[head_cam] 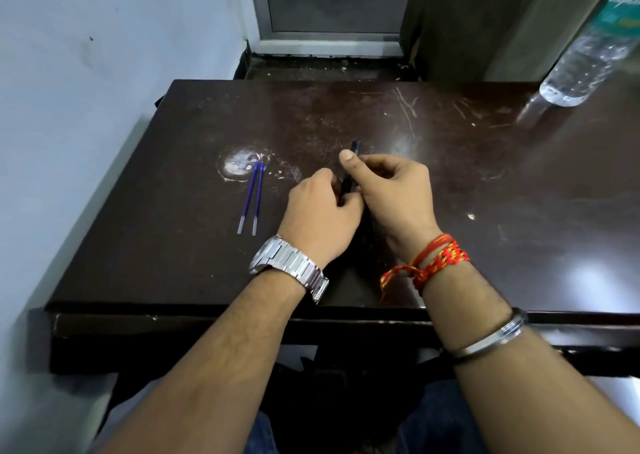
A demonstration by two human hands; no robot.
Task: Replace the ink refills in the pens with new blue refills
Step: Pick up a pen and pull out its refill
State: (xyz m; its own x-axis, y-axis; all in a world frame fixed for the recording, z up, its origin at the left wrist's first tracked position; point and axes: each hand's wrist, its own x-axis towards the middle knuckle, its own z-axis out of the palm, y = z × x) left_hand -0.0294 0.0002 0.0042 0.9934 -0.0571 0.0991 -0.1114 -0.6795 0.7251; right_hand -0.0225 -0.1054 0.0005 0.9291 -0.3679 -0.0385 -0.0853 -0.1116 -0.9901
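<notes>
Scratched dark desk [450,183], both our hands curled round one dark pen [347,184] mid-desk, left hand [318,218] low, right hand [394,194] pinching the top. We reckon we're unscrewing it; next needs one of the blue refills [250,197] lying just left

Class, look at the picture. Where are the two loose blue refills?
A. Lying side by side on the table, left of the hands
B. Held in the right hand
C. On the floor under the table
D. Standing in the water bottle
A: the two refills lie side by side on the table, to the left of the left hand, which holds a pen together with the right hand.
</notes>
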